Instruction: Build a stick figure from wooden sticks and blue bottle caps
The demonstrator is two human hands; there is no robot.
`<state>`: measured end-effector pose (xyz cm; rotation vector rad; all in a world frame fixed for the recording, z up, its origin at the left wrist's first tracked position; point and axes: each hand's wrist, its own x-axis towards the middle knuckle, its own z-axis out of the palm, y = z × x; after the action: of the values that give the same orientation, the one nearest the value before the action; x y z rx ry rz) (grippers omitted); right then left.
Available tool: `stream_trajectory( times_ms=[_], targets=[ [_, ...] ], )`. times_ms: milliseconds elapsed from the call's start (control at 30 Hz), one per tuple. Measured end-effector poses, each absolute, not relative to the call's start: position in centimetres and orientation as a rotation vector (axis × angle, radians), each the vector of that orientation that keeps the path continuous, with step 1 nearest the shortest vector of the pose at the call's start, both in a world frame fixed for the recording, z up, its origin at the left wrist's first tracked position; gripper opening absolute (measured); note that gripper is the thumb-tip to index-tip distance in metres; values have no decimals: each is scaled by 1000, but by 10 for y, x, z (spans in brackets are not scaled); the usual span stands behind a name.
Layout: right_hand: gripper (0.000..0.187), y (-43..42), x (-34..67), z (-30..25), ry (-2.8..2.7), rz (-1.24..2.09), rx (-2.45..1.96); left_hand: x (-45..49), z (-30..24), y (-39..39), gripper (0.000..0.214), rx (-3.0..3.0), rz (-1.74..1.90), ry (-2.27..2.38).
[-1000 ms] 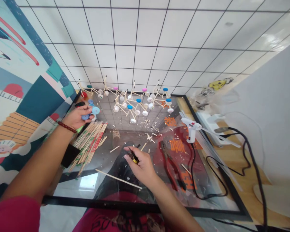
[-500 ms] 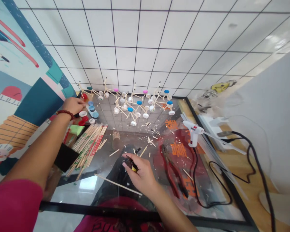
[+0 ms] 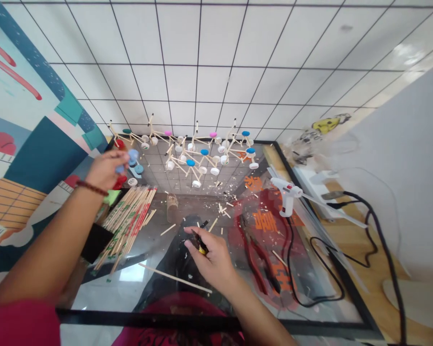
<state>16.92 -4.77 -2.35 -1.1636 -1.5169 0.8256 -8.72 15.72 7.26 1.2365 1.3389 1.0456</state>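
Observation:
My left hand [image 3: 106, 169] is raised at the far left of the glass table [image 3: 159, 240], fingers closed on a light blue bottle cap [image 3: 133, 154]; it is a little blurred. More loose caps [image 3: 134, 175], blue, white and red, lie just beyond it. My right hand [image 3: 209, 257] hovers low over the middle of the table, fingers pinched on a small black and yellow tool [image 3: 201, 245]. A thin wooden stick [image 3: 175, 278] lies on the glass just to its left.
Stick-and-cap models [image 3: 198, 151] stand in a row at the back by the tiled wall. A bundle of chopsticks [image 3: 128, 221] lies left. Red pliers [image 3: 254, 252], a white glue gun [image 3: 286, 192] with black cable [image 3: 310, 288], and wood chips lie right.
My left hand reached to the pile of caps at the far left, then lifted back with a light blue cap. My right hand stayed nearly still with its tool.

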Motion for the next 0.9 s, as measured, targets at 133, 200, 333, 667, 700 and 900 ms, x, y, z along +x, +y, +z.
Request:
stream_trajectory(
  times_ms=[133,200,333,667,700,900],
  targets=[
    [27,-45,171,-27,-1486,853,-1284,-64,32,80,22,657,740,904],
    [43,-44,171,-30,-1501,886,-1295,-45,13,45,22,526,643,820],
    [54,-41,170,-40,-1497,930,-1244,-16,-10,14,24,424,601,785],
    [57,-38,176,-42,-1559,921,-1298,-9,-20,5,39,494,789,819],
    [59,-39,178,-41,-1603,872,-1330,-10,-20,5,36,481,833,824],
    [43,-46,180,-43,-1871,600,-1455,-16,-25,5,22,420,969,875]
  ],
)
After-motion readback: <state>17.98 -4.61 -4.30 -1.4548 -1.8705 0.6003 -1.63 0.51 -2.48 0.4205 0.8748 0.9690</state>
